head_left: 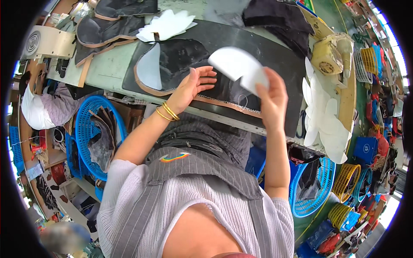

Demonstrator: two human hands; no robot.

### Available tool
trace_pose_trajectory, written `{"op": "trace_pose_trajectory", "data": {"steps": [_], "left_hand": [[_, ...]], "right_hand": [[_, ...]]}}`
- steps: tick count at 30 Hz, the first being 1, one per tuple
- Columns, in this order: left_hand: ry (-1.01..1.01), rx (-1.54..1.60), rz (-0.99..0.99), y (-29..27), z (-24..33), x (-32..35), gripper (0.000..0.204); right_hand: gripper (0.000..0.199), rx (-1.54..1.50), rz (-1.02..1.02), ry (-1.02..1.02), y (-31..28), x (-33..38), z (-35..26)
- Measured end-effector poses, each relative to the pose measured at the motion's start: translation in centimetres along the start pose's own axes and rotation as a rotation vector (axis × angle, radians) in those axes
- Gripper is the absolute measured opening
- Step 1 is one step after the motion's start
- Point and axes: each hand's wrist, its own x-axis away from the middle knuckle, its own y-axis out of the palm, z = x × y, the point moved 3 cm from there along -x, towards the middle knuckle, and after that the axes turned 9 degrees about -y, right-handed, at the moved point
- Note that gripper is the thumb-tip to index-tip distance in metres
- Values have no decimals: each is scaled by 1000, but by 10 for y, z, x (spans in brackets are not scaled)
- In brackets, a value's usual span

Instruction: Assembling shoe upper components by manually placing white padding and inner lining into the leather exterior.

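My right hand (274, 96) is closed on the edge of a white half-moon stiffener sheet (234, 60), held up over the workbench and slightly blurred. My left hand (192, 89) is open, fingers spread and palm turned inward, with nothing in it. Beneath both hands a black shoe upper (183, 56) with a tan lower edge lies on a dark work mat (275, 56). A pale stiffener piece (149, 69) lies on the upper's left end. A thin loop of thread (242, 101) shows near its right end.
White stiffener pieces lie in a fanned stack (167, 25) at the back and a loose pile (320, 116) at the right. More black uppers (109, 30) sit back left. Blue baskets (121, 124) flank me. A yellowish machine (328, 58) stands right; a person (38, 107) sits left.
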Motion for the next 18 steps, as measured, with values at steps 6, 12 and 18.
{"op": "trace_pose_trajectory", "data": {"steps": [6, 12, 18], "left_hand": [[-53, -174, 351, -1, -6, 5, 34], [118, -453, 343, -2, -4, 0, 24], [219, -735, 307, 4, 1, 4, 22]], "right_hand": [[39, 203, -193, 142, -1, 14, 47], [41, 83, -244, 227, 1, 11, 40], [38, 161, -302, 254, -4, 10, 43]]}}
